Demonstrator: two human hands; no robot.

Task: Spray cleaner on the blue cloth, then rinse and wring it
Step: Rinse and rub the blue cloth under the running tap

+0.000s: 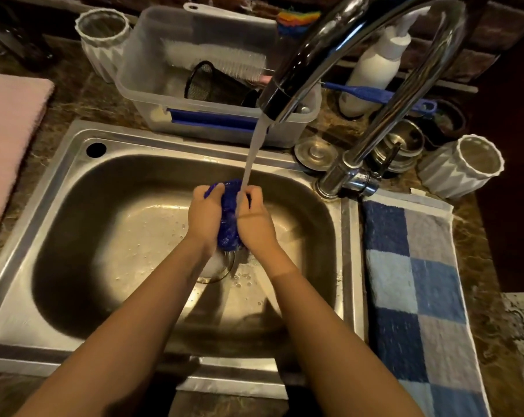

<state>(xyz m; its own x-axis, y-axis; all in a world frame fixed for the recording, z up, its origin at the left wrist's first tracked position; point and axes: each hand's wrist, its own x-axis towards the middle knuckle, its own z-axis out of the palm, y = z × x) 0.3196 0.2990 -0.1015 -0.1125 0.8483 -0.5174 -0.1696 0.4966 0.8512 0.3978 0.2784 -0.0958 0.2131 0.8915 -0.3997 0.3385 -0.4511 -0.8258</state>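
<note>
The blue cloth (229,218) is bunched into a wad over the middle of the steel sink (74,182), just above the drain. My left hand (203,215) grips its left side and my right hand (254,221) grips its right side, so both hide much of it. Water runs from the chrome tap (330,46) in a steady stream (254,152) and lands on the top of the cloth, between my hands. I see no spray bottle that I can name for sure; a white pump bottle (375,64) stands behind the tap.
A clear plastic tub (152,85) with brushes and a black mesh cup stands behind the sink. White ribbed cups (104,40) (465,167) stand at back left and at right. A blue checked towel (420,281) lies right of the sink, a pink cloth (11,139) left.
</note>
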